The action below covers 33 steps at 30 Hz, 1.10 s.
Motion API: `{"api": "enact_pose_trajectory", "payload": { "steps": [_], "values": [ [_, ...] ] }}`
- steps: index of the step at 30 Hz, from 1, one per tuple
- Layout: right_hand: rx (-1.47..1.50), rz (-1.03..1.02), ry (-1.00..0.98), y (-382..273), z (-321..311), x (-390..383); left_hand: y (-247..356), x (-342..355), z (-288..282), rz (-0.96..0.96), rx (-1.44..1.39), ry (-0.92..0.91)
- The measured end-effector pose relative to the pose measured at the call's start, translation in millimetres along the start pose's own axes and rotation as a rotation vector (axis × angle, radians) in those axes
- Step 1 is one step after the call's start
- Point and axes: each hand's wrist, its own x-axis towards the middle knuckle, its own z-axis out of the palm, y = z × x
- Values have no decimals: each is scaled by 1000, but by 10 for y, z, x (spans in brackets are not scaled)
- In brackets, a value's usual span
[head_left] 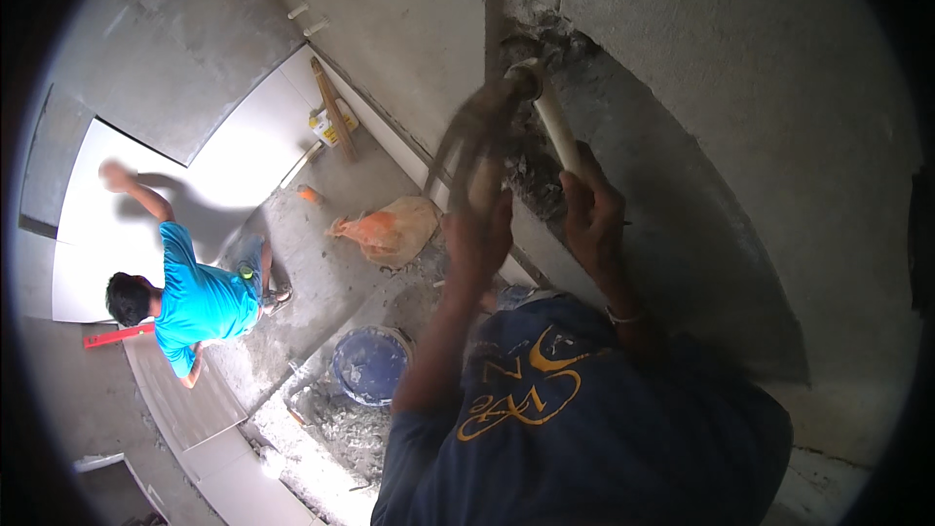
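Note:
My left hand (479,239) is closed around the pale handle of a hammer (487,109). The hammer's dark curved head is smeared by motion, and its round face lies by the upper end of a pale pipe-like rod (555,127). Around the lower part of that rod my right hand (594,214) is closed. Both hands are raised before a rough, broken-out patch (531,170) in the grey wall. Whether the hammer touches the rod I cannot tell. The rod's exact kind is unclear.
A co-worker in a blue shirt (209,297) reaches toward white wall tiles (243,131) at the left. On the floor are a tied sack (404,229), a blue bucket (373,365) and rubble. Wooden strips (334,107) lean by a white-yellow container. A red level (117,335) lies beside the co-worker.

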Motion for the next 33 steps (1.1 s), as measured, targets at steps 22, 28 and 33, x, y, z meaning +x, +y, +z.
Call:
{"api": "enact_pose_trajectory", "payload": {
  "steps": [22,28,33],
  "values": [
    [18,61,-3,-199,7,-7,84,115,-235,-188,126,-128],
    [73,82,-8,-391,64,140,-57,167,-376,131,-366,-42],
    [-73,63,-45,-490,162,550,334,798,-371,-342,148,-272]
  ]
}}
